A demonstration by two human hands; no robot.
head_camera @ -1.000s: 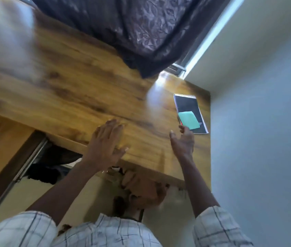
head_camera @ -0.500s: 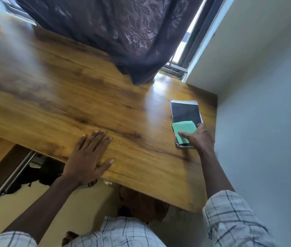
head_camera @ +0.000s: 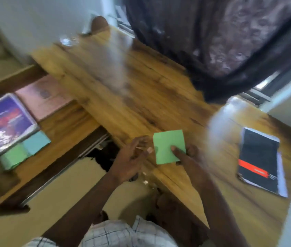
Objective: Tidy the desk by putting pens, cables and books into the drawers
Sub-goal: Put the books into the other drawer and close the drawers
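Dark patterned curtain (head_camera: 230, 41) hanging well beyond the fingers, pale wall (head_camera: 283, 111) to their right, tan floor (head_camera: 70, 202) beneath them

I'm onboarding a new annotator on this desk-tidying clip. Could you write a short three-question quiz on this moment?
1. True or false: the right hand holds a green notepad.
2. Where is the black notebook? A) in the open drawer B) on the desk C) in the left hand
3. Fill in: the open drawer holds a purple ___.

Key: 1 true; 2 B; 3 book.
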